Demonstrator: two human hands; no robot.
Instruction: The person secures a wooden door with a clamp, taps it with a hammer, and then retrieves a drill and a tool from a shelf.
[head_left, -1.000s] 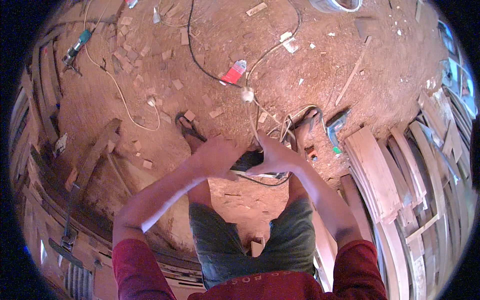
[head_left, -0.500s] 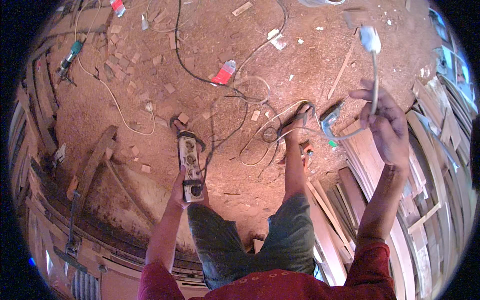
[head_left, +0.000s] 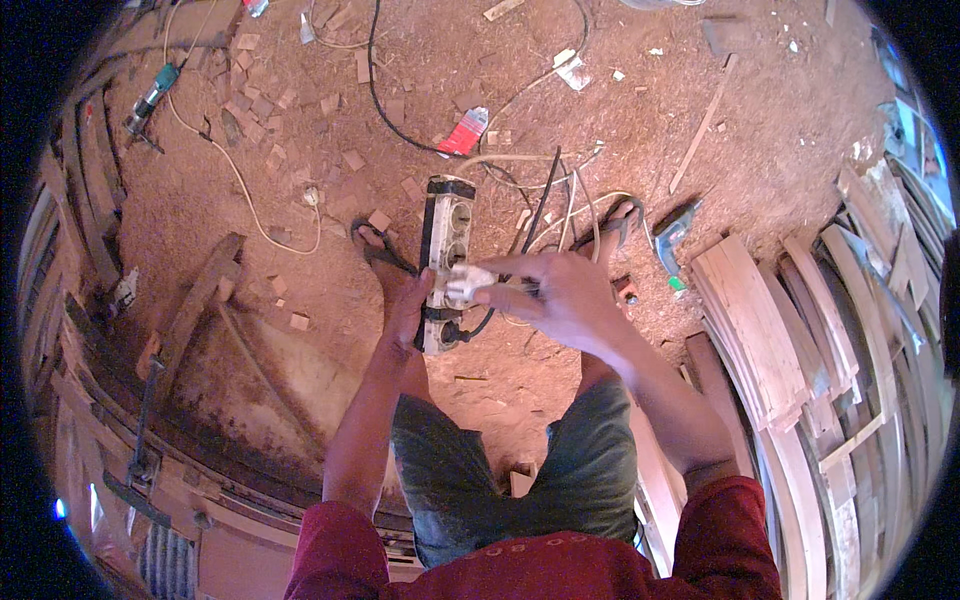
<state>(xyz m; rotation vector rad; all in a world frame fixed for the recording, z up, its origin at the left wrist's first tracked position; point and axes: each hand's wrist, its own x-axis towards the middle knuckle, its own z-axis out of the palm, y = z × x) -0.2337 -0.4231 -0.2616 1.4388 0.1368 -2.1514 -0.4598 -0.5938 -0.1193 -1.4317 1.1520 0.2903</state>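
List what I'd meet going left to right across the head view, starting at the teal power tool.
Teal power tool → pale cord end → left hand → power strip → right hand → blue power tool → stacked boards.

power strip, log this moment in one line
left hand: gripping power strip | right hand: white plug at power strip | blue tool: on ground
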